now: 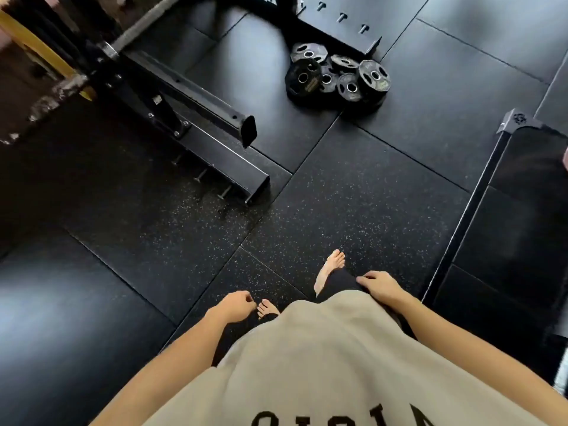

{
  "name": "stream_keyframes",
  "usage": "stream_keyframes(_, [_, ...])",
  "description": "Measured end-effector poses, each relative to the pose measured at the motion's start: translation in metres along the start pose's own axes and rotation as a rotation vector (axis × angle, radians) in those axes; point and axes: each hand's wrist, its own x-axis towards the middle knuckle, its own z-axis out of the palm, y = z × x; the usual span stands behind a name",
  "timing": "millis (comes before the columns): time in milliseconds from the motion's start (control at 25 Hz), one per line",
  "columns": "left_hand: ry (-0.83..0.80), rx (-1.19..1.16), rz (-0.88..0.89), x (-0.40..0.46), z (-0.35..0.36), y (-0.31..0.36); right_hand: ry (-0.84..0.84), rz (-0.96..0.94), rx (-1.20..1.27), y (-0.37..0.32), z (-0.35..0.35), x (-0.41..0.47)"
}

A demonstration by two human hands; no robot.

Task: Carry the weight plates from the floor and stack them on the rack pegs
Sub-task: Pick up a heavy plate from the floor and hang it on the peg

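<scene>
The weight plates (336, 78) lie in a loose heap on the black rubber floor (353, 195), several small black discs overlapping one another, each with a bright metal-ringed centre hole. The heap sits just in front of the base of a black rack (335, 26) whose short pegs stick up beyond the plates (no plate is on any of them). To the left of the heap, a black steel frame (212, 139) with square tube ends stretches across the floor, with a barbell (138, 29) resting above its far end.

The person stands well back from the heap, barefoot, in a beige shirt (322, 364). The left hand (236, 307) hangs beside the body with loosely curled fingers holding nothing. The right hand (379, 287) rests against the dark trouser leg, fingers relaxed and likewise empty. Both hands are well apart from the plates
</scene>
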Motion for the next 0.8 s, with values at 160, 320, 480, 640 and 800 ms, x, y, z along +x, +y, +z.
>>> stream_keyframes(160, [-0.014,0.06,0.007,0.036,-0.056,0.04,-0.054,0.078,0.079,-0.015,-0.035,0.043])
stream_keyframes(320, [0.035,0.046,-0.01,0.07,-0.128,0.105,-0.042,0.064,0.154,-0.047,-0.11,0.1])
stream_keyframes(480, [0.149,-0.005,-0.011,0.098,-0.2,0.183,-0.017,0.033,0.137,-0.078,-0.205,0.148])
stream_keyframes(640, [0.216,-0.037,0.012,0.129,-0.26,0.249,0.006,0.054,0.166,-0.104,-0.277,0.196])
stream_keyframes(800, [0.195,-0.037,-0.01,0.175,-0.323,0.294,-0.03,0.046,0.15,-0.144,-0.333,0.247])
